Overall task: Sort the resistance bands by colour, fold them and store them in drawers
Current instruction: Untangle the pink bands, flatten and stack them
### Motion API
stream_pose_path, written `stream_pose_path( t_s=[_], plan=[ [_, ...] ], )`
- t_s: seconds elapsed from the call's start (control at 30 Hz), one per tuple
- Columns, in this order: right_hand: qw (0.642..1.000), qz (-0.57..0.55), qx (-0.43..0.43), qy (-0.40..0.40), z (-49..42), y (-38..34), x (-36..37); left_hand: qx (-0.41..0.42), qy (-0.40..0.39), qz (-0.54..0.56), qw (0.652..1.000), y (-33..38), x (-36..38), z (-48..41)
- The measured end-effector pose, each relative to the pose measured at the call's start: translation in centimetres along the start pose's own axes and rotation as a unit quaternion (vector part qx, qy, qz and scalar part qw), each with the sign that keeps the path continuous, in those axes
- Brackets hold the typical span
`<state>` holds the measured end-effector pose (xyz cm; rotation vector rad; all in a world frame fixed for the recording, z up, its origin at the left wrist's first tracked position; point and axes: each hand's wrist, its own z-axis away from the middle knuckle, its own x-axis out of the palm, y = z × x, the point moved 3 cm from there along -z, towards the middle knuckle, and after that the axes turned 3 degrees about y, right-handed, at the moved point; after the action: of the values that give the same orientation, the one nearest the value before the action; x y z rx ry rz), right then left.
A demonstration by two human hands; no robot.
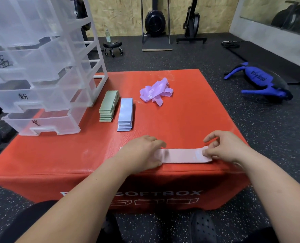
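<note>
A pink resistance band (pixel 182 155) lies flat along the front edge of the red soft box (pixel 189 120). My left hand (pixel 142 153) grips its left end, fingers curled over the top and thumb underneath. My right hand (pixel 223 146) pinches its right end. Behind them sit a neat stack of folded green bands (pixel 108 106) and a stack of folded light blue bands (pixel 125 114). A loose heap of purple bands (pixel 156 92) lies further back. The clear plastic drawer unit (pixel 40 67) stands at the left of the box, its labelled drawers partly pulled out.
The box stands on dark speckled gym flooring. A blue training bag (pixel 258 79) lies on the floor at the right. A small wheeled stool (pixel 113 47) with a bottle, and exercise machines (pixel 154 23), stand by the far wall. My knees show below the box front.
</note>
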<state>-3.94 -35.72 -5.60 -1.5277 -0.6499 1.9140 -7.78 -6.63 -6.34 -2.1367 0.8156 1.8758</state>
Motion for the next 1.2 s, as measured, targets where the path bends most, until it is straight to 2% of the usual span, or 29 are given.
stream_pose_path(
  t_s=[0.2,0.43,0.57,0.7,0.9,1.0,1.07,1.1,1.2],
  plan=[
    [0.99,0.137,0.004,0.024,0.2,-0.4,0.0,-0.005,-0.016,0.009,1.0,0.1,0.1,0.0],
    [0.99,0.136,0.024,0.036,0.4,-0.7,1.2,-0.007,-0.023,0.004,1.0,0.2,0.4,-0.3],
    [0.995,0.088,0.026,0.043,0.3,-0.4,1.4,-0.006,-0.016,0.003,1.0,0.2,0.4,-0.3],
    [0.999,-0.026,0.032,0.023,0.3,-0.2,1.1,-0.01,-0.02,0.017,1.0,0.2,0.4,-0.4],
    [0.974,-0.217,0.051,-0.035,1.2,-1.1,0.2,-0.004,-0.016,0.038,0.999,-0.1,0.7,-0.6],
    [0.963,-0.265,0.032,-0.044,1.5,-1.9,0.4,-0.035,0.023,0.109,0.993,0.6,0.7,-0.9],
    [0.96,-0.278,0.011,-0.04,1.7,-2.5,0.7,-0.093,0.057,0.235,0.966,1.6,0.3,-1.4],
    [0.958,-0.284,-0.002,-0.038,1.8,-2.8,1.0,-0.126,0.055,0.316,0.939,2.3,0.1,-1.8],
    [0.95,-0.307,-0.037,-0.054,2.4,-4.0,2.0,-0.213,0.024,0.518,0.828,4.1,0.1,-2.4]
  ],
)
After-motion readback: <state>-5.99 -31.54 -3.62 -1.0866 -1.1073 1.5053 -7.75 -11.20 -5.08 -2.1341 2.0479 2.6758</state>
